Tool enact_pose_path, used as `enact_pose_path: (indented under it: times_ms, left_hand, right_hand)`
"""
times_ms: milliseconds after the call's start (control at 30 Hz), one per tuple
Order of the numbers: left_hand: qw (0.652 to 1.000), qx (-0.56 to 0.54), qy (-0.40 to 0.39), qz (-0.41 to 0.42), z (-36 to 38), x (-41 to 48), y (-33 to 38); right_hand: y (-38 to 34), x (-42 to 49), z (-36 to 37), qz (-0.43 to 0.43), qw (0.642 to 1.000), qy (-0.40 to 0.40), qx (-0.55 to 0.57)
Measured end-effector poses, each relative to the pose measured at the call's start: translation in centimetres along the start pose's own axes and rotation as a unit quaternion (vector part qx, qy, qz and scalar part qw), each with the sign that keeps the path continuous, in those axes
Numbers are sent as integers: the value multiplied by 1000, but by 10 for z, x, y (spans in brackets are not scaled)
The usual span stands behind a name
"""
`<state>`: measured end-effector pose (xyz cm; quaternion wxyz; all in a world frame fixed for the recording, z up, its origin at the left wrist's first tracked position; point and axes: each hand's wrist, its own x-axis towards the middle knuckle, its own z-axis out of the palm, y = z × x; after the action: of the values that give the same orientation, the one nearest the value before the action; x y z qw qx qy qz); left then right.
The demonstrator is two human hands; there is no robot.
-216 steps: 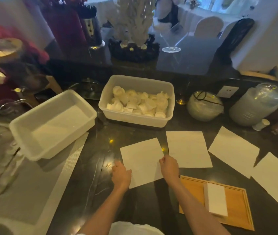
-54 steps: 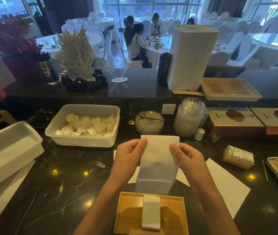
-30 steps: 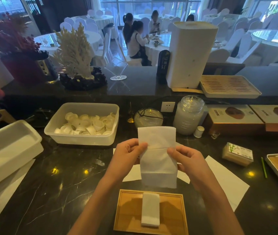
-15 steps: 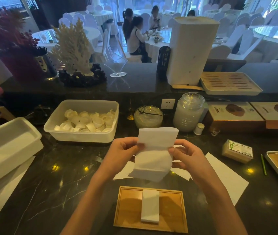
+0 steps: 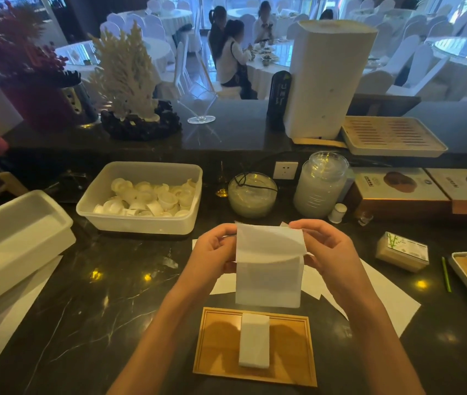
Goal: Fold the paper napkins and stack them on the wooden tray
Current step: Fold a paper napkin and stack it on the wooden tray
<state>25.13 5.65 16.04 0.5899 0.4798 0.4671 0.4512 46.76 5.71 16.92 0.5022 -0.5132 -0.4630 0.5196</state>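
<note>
Black marble counter (image 5: 98,309): tray (image 5: 221,346) at near edge, flat napkins (image 5: 383,303) just behind, empty tub (image 5: 12,252) left, cup tub (image 5: 141,225), bowl (image 5: 252,198), jar (image 5: 320,189) at back.

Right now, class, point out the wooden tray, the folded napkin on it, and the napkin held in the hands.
wooden tray (image 5: 218,346): head view, bare wood at left.
folded napkin (image 5: 254,340): head view, its top face.
held napkin (image 5: 268,280): head view, lower front panel.
</note>
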Motion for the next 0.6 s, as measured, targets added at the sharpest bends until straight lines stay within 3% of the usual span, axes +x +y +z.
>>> enact_pose_path:
  times_ms: [600]
  left_hand:
    - [999, 21, -29, 37, 4, 3, 1]
  right_hand:
    - [0, 2, -1, -20, 999, -26, -22]
